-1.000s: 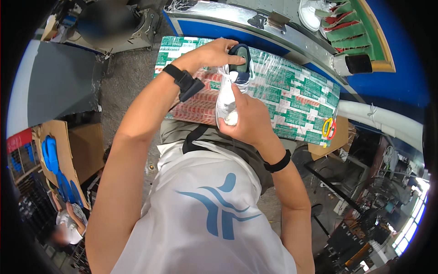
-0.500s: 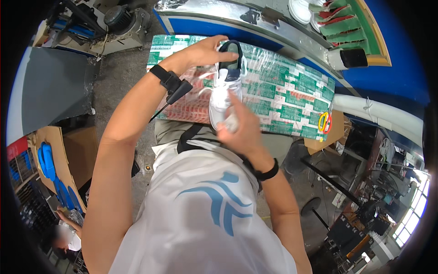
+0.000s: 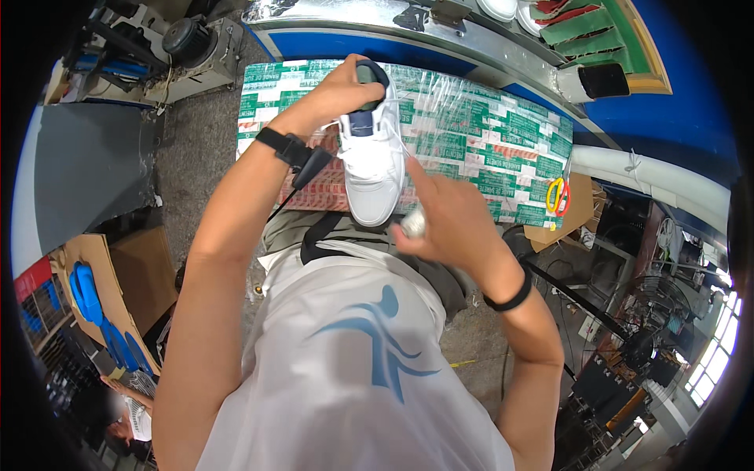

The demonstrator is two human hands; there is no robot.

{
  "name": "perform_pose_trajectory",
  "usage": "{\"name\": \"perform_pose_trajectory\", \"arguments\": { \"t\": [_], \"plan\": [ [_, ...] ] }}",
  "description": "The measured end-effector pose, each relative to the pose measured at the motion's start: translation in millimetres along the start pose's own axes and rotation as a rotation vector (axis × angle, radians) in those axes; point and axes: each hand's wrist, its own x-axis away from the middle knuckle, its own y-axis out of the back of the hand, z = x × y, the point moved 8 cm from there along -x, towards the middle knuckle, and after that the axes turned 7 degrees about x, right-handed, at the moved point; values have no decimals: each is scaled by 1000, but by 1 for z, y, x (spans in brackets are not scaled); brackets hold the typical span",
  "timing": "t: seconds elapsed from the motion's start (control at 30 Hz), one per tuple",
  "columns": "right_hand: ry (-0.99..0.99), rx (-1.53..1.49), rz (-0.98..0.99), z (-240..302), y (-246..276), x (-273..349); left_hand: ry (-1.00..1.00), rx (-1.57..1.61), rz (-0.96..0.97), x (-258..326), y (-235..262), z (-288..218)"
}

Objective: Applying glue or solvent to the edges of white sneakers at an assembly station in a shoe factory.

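Observation:
A white sneaker [image 3: 372, 188] with a dark navy collar and tongue points its toe toward me over the box's near edge. My left hand [image 3: 342, 93] is closed on its heel end, with the thumb inside the opening. To the right of the toe, my right hand [image 3: 459, 220] pinches a small whitish wad [image 3: 414, 224], perhaps cloth or tissue; its exact kind cannot be made out. The right index finger stretches toward the side of the shoe. Loose white laces [image 3: 394, 129] hang by the shoe's upper.
The green-and-white taped box [image 3: 487, 149] serves as the work surface. Yellow-and-red scissors [image 3: 558, 196] sit at its right end. Beyond runs a blue-sided metal bench [image 3: 345, 20] with white shoes [image 3: 499, 8]. A person [image 3: 135, 412] is at the lower left, beside cardboard holding blue pieces [image 3: 86, 294].
My right hand has moved off the shoe's toe to the right, still pinching the wad. My left hand and the sneaker have shifted slightly left, and the upper shows more fully.

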Motion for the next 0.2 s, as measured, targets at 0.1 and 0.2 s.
{"name": "perform_pose_trajectory", "arguments": {
  "t": [0.1,0.2],
  "plan": [
    [-111,-157,127,-4,4,46,3,159,58,5,11,2],
    [-198,-307,179,-14,-9,71,-14,42,4,3,3,2]
  ]
}}
